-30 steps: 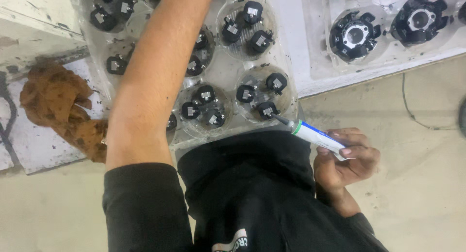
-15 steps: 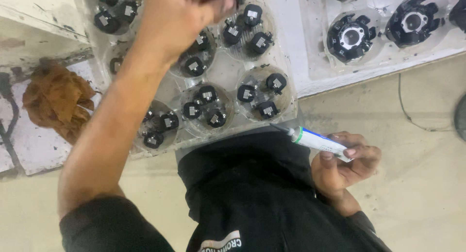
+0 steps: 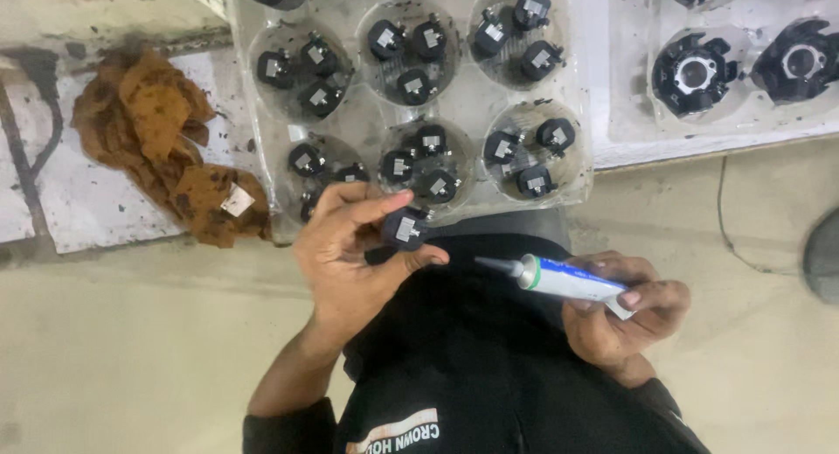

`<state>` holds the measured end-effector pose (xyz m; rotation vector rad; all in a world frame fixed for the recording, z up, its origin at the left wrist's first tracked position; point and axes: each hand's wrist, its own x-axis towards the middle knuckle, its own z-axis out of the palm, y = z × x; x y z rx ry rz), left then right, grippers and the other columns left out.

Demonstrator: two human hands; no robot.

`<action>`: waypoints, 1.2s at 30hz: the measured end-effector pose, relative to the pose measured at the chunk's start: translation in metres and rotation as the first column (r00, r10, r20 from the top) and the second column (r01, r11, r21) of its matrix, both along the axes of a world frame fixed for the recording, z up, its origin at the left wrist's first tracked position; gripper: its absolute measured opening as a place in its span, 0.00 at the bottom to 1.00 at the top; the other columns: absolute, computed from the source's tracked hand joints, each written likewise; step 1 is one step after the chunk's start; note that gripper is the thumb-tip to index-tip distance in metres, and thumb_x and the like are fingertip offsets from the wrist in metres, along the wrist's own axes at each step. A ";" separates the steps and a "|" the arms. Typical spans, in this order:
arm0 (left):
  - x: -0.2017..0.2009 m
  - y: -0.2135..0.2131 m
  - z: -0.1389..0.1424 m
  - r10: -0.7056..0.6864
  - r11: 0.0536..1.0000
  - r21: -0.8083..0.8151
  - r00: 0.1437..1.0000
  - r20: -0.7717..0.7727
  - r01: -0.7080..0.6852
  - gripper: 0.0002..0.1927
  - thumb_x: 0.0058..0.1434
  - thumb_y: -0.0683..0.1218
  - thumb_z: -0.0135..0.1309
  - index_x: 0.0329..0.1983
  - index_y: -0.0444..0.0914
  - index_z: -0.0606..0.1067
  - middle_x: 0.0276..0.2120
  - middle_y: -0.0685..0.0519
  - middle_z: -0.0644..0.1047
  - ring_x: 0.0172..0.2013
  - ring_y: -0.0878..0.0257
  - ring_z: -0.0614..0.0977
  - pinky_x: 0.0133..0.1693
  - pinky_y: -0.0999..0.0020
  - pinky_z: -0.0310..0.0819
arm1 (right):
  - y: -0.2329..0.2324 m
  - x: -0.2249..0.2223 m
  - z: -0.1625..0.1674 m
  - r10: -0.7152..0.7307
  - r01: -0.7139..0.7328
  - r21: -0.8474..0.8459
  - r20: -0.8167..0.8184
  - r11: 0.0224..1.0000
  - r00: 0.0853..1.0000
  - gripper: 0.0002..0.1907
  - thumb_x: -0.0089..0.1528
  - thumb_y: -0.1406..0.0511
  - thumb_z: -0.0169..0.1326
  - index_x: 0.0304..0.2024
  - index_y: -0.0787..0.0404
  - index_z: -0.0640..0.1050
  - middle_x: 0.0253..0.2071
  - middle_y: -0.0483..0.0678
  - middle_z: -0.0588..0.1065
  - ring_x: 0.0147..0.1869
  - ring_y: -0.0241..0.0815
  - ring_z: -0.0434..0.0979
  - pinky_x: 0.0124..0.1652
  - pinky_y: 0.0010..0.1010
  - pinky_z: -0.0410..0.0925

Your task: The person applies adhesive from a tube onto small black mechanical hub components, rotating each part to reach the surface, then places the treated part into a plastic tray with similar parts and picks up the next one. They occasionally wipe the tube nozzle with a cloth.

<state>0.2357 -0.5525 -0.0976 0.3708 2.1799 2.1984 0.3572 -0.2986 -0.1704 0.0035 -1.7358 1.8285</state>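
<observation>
- Just below the near edge of the clear plastic tray, the left hand pinches one small black part between thumb and forefinger; the other fingers are curled loosely behind it.
- The held part is clear of the tray and raised in front of the dark shirt, with its pale square face turned up.
- Right of the tray's near edge and lower, the right hand is closed around a white and blue tube. Its grey tapered nozzle points toward the held part and is near it, but not touching.
- Judgement: the step in hand is presenting the part to the nozzle. Closing the gap calls for a steady pinch, the tip placed on the right spot, and a light squeeze.
- The tray is thin, glossy and see-through, with round wells that each hold about three matching black parts.
- The parts look like hard moulded plastic, stubby and rounded, with small metal tabs.
- The tube is soft-walled and dented where the fingers grip it.
- Left of the tray lies a crumpled, stained brown rag.
- Right of the tray, larger black ring-shaped pieces sit in a second moulded tray.
</observation>
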 end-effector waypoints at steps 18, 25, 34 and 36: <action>0.043 -0.007 -0.017 -0.037 0.977 0.214 0.996 0.076 0.019 0.25 0.61 0.28 0.64 0.61 0.34 0.76 0.55 0.46 0.77 0.52 0.62 0.84 0.53 0.69 0.87 | -0.005 -0.009 0.000 0.205 -0.050 0.429 -0.324 0.902 0.923 0.24 0.55 0.69 0.66 0.44 0.55 0.64 0.40 0.52 0.73 0.51 0.49 0.79 0.47 0.40 0.81; 0.044 -0.005 -0.023 -0.077 0.969 0.245 0.990 0.118 0.046 0.25 0.62 0.29 0.64 0.61 0.34 0.76 0.57 0.47 0.77 0.54 0.62 0.83 0.56 0.70 0.85 | -0.017 -0.019 0.000 0.129 0.109 0.453 -0.462 0.885 0.877 0.17 0.57 0.72 0.62 0.43 0.57 0.68 0.36 0.52 0.74 0.45 0.46 0.81 0.38 0.37 0.82; 0.045 -0.004 -0.027 -0.122 0.947 0.318 0.974 0.192 0.056 0.26 0.60 0.29 0.65 0.62 0.35 0.76 0.56 0.48 0.77 0.54 0.63 0.82 0.56 0.69 0.85 | -0.015 -0.021 -0.002 0.133 0.138 0.451 -0.518 0.882 0.845 0.13 0.58 0.67 0.61 0.38 0.57 0.68 0.33 0.52 0.72 0.41 0.46 0.79 0.34 0.35 0.81; 0.044 -0.004 -0.028 -0.125 0.945 0.320 0.974 0.186 0.060 0.27 0.60 0.29 0.65 0.62 0.35 0.76 0.56 0.48 0.77 0.54 0.63 0.82 0.57 0.69 0.85 | -0.018 -0.021 -0.007 0.110 0.164 0.431 -0.543 0.888 0.833 0.14 0.59 0.65 0.61 0.38 0.56 0.67 0.33 0.51 0.72 0.40 0.45 0.79 0.33 0.34 0.81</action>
